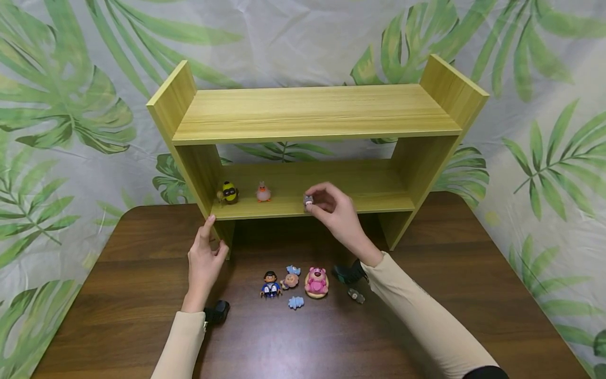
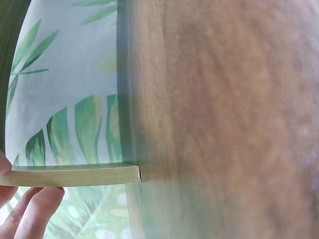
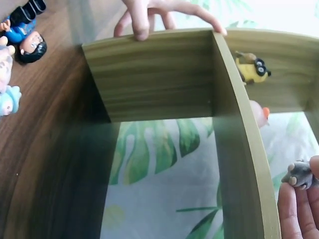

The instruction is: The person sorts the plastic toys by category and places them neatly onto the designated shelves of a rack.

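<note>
My right hand [image 1: 340, 217] pinches a small grey figurine [image 1: 309, 201] between thumb and fingertips, at the front of the middle board of a wooden shelf [image 1: 312, 111]. In the right wrist view the grey figurine [image 3: 299, 174] shows beside that board, at the lower right. My left hand [image 1: 202, 263] holds the front edge of the shelf's left side panel [image 2: 75, 175], with fingertips on both faces of it. On the middle board's left part stand a yellow figurine with dark goggles [image 1: 230, 192] and a pink figurine with an orange beak [image 1: 263, 192].
Before the shelf, a black-haired toy figure in blue [image 1: 270, 285], a round brownish figurine [image 1: 290, 280], two light-blue figurines [image 1: 295, 302], a pink bear [image 1: 316, 282] and another grey figurine [image 1: 356, 296] lie on the dark table [image 1: 265, 347]. A leaf-patterned cloth [image 1: 293, 42] hangs behind.
</note>
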Available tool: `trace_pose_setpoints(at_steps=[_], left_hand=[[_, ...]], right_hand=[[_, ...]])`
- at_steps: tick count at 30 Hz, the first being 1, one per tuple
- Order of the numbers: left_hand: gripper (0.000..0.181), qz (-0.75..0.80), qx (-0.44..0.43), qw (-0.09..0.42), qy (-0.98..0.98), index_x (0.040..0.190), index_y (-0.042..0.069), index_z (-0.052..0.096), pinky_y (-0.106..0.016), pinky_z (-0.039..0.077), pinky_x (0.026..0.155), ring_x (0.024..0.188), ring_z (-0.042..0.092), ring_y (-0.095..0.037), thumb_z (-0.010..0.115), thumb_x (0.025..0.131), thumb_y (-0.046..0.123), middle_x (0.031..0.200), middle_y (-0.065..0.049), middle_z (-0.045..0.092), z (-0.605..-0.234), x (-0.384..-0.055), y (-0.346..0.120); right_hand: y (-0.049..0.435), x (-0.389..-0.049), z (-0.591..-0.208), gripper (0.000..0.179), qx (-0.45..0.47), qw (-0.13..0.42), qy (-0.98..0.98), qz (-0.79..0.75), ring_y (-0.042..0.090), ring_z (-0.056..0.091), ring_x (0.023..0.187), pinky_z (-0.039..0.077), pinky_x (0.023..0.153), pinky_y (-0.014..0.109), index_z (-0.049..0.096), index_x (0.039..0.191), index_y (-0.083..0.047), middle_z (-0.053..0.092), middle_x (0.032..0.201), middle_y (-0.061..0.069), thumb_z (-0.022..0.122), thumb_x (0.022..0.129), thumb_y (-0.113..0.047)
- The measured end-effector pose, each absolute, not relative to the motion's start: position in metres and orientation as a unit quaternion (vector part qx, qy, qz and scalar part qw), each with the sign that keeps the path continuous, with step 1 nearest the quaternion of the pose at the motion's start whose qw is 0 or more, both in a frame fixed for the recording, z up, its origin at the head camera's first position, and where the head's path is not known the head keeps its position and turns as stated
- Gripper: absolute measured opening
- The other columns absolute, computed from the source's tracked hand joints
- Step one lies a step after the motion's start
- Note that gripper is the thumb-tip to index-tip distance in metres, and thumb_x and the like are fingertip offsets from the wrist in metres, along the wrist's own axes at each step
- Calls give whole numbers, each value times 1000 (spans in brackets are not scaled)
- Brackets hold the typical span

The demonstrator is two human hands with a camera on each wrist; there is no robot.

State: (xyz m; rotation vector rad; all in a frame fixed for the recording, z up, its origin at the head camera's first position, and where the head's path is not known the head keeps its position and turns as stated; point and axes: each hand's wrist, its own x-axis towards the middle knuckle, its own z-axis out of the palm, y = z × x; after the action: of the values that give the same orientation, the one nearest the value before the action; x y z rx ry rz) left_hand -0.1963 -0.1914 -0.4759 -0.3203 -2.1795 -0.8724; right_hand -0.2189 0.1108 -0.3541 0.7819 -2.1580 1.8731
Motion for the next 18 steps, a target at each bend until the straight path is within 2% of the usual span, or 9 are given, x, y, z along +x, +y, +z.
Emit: trace_pose_setpoints(at_steps=[3,7,15,18], left_hand=[[80,-342,-126,377,-851,143,26,31,-38,46,47,69,52,-28,59,79,-12,92,-17,50,-476,-196,-192],[79,-342,-127,379,-850,143,26,31,-38,46,47,70,53,-31,58,79,-12,92,-17,51,-477,-197,-192],[79,-342,-126,377,-852,143,27,31,-37,46,47,71,52,-27,58,79,-12,92,-17,50,-477,-197,-192],[78,-343,-127,376,-851,143,26,31,-38,46,47,71,53,-30,57,80,-12,91,-17,50,-476,-197,-192]], right_hand=[[108,-224,-353,26,258,86,-729,629,35,61,92,52,76,35,57,113,7,61,103,23,63,88,5],[103,-230,-351,24,248,90,-745,613,30,62,93,51,78,36,60,111,5,63,102,20,65,88,2],[94,-241,-349,20,243,109,-782,564,22,64,89,52,77,33,62,108,0,65,98,12,66,88,-1],[92,-244,-349,19,244,108,-787,557,20,64,88,52,77,31,62,107,-1,65,97,11,65,88,-1]])
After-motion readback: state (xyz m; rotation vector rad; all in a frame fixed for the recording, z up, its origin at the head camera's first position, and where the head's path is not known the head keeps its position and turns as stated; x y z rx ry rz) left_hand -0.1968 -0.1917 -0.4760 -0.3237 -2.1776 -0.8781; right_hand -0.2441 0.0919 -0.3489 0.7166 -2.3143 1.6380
